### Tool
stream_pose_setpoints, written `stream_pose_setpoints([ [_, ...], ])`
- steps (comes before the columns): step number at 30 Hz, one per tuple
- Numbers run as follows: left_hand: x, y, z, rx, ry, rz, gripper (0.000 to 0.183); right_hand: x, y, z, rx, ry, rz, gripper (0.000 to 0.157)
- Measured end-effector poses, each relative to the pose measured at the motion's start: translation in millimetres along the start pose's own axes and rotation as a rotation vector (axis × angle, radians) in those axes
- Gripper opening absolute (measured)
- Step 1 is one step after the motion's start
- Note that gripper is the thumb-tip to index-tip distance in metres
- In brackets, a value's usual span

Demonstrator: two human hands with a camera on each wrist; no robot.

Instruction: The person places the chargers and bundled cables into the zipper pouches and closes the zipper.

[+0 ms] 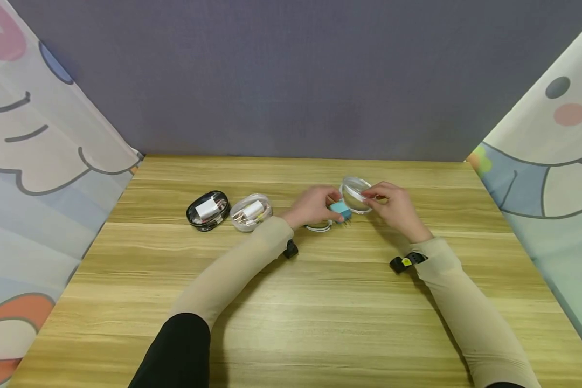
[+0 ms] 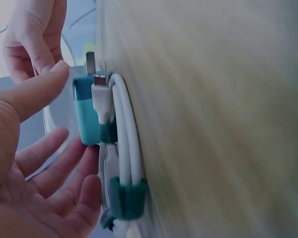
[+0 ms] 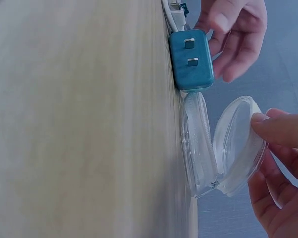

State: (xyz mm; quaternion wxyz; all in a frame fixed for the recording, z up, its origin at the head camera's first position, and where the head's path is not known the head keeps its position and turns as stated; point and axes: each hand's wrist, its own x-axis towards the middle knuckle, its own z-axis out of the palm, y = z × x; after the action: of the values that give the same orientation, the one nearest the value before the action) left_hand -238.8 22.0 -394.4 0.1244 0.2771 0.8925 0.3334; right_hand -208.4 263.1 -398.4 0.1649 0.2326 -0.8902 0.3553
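Note:
A clear round zip case (image 3: 196, 144) stands with its lid raised on the table. My right hand (image 1: 393, 207) pinches the rim of that lid between thumb and fingers. Just left of the case sits a teal plug charger (image 1: 340, 210), its two metal prongs showing in the right wrist view. Around the charger my left hand (image 1: 315, 205) has its thumb and fingers spread, with a gap to the charger visible in the right wrist view. A coiled white charging cable (image 2: 126, 129) with green ties lies beside the charger, partly covered by the left hand in the head view.
To the left lie a black-rimmed round case (image 1: 190, 214) with a white charger and cable inside, and a clear-rimmed case (image 1: 244, 223) holding another white charger. A grey panel (image 1: 291, 81) borders the wooden table (image 1: 315, 323) at the back; printed curtains hang on both sides.

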Motion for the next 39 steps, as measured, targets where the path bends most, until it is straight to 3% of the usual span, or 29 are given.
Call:
stream_pose_setpoints([
  [9,2.7,3.0,3.0,0.093,-0.046,-0.019,0.050,-1.0,1.1,1.0,0.040,0.017,0.024,0.019],
  [15,3.6,2.2,3.8,0.105,-0.058,-0.018,0.049,-0.3,-1.3,1.1,0.055,0.015,0.035,0.018],
  [24,3.0,2.1,2.7,0.075,-0.027,0.008,0.048,-0.2,-2.2,0.6,0.064,0.012,0.045,0.018],
  [34,5.6,7.4,-1.0,-0.064,0.073,-0.011,0.056,1.1,-2.6,0.6,0.083,0.007,0.065,0.018],
  [39,8.7,9.9,-0.9,-0.123,0.086,-0.040,0.056,0.4,-4.3,0.2,0.108,0.020,0.095,0.017],
])
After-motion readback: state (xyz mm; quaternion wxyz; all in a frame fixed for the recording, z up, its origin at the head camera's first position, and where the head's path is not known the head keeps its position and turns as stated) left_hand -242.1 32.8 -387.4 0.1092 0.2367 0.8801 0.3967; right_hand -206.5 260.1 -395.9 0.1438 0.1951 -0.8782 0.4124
